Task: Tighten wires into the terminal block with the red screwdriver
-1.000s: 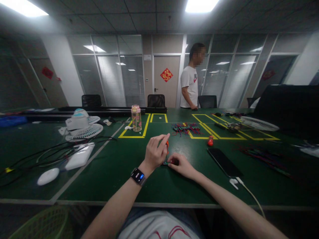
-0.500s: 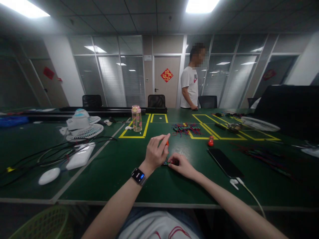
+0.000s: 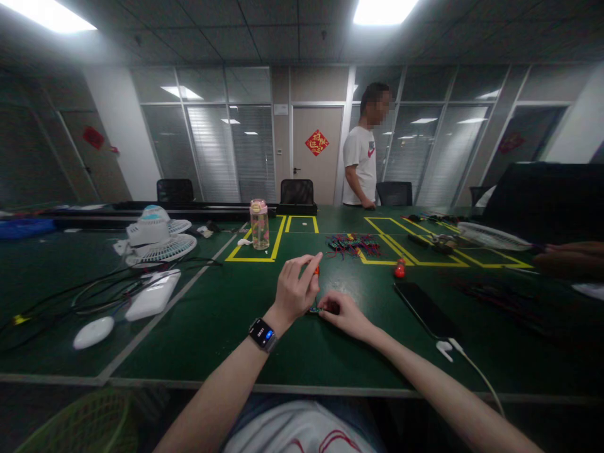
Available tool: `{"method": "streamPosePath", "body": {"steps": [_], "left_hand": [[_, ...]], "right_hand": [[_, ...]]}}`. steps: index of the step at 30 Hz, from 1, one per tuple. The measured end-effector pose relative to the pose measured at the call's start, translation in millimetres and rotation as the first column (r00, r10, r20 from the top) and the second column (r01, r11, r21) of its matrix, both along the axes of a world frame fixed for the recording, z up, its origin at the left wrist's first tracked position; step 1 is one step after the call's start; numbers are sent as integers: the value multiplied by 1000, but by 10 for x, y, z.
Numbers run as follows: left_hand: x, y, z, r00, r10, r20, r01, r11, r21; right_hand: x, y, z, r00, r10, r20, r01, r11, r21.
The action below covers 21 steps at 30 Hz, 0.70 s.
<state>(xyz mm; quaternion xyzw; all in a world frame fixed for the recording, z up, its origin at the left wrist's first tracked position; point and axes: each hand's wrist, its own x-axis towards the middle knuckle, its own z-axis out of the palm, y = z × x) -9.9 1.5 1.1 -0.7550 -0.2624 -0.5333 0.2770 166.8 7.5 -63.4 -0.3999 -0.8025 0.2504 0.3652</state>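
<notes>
My left hand, with a watch on its wrist, is closed round the orange handle of a small screwdriver held upright over the green table. My right hand lies just right of it with its fingers pinched on a small dark part on the table. The screwdriver's tip points down at that part. A heap of coloured wires lies further back.
A black phone with a white cable and an earbud lies to the right. A red ball-like item, a pink-capped bottle, white fans, cables and a power bank sit around. A person stands at the far side. Another person's arm shows at the right edge.
Both my hands stay almost still on the screwdriver and the part. Another person's arm has come into view at the right edge.
</notes>
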Motion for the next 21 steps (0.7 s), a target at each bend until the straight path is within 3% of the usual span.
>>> {"method": "streamPosePath", "body": {"steps": [21], "left_hand": [[-4,33,-20,1000,28,15,-28,999,15]], "right_hand": [[-7,-16,21,1000,-13,-1,13,1000,2]]}}
